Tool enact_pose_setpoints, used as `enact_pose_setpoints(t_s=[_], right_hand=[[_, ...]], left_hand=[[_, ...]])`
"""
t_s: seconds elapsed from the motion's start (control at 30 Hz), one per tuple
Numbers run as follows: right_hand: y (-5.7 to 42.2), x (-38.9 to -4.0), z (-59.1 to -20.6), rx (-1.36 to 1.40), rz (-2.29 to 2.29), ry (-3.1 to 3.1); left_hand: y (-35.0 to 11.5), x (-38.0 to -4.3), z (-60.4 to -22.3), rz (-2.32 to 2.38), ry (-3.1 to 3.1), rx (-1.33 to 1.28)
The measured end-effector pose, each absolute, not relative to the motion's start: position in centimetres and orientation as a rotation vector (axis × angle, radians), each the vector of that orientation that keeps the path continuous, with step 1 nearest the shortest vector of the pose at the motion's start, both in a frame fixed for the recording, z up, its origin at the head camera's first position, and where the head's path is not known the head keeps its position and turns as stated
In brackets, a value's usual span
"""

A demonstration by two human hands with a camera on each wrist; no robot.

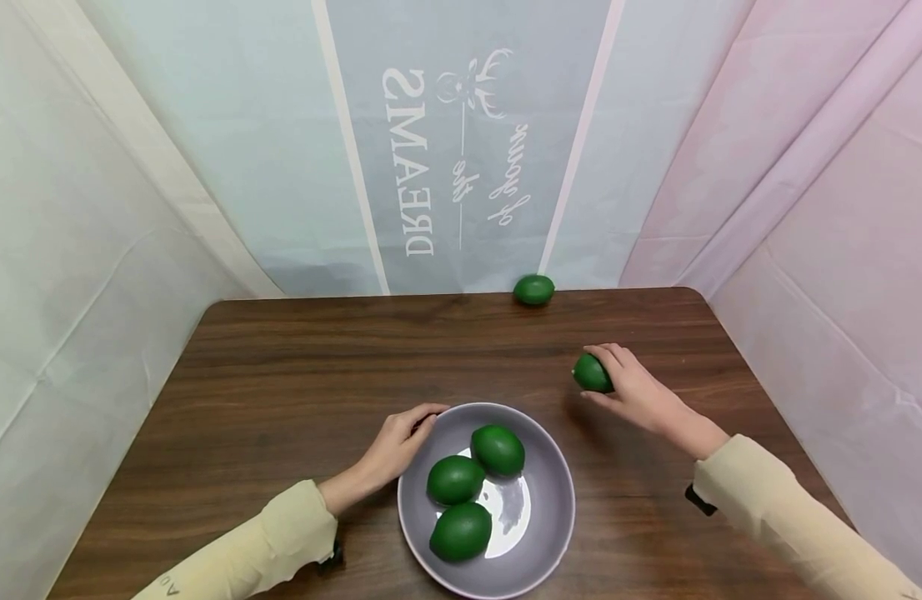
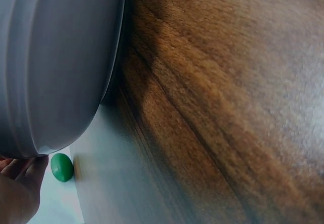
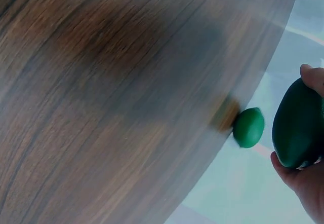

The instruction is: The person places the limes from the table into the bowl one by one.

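Observation:
A grey bowl [image 1: 562,500] with three green limes [image 1: 461,531] in it stands near the front of the table. My left hand [image 1: 396,442] holds the bowl's left far rim; in the left wrist view its fingers [image 2: 36,172] meet the bowl's side [image 2: 71,67]. To the right of the bowl, my right hand [image 1: 641,396] grips another lime [image 1: 592,373] between thumb and fingers. The right wrist view shows this lime [image 3: 297,125] off the table. One more lime [image 1: 534,290] lies at the table's far edge, beyond the right hand.
The dark wood-grain table [image 1: 296,367] has rounded far corners. A pale blue printed cloth [image 1: 461,167] hangs right behind its far edge. White cloth [image 1: 71,250] hangs on the left, and pinkish-white cloth [image 1: 844,250] on the right.

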State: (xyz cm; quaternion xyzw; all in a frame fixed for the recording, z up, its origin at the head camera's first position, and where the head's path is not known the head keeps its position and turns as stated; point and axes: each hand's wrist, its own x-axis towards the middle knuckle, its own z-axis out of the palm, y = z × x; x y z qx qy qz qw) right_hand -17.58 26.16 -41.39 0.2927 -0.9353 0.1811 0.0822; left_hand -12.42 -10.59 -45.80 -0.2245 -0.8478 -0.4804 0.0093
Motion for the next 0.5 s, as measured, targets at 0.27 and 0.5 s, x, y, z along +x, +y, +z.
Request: enact_pose_setpoints(t_s=[0.27,0.5], right_hand=[[25.2,-17.1,-40.6,0.927,0.545,-2.743],[24.7,-16.8,-40.2,0.96,0.545,-2.718]], left_hand=[[-10.6,-12.5,-45.7,-1.507,-2.645,-0.702],[-10.7,-12.5,-45.7,-1.5,-2.646,-0.7]])
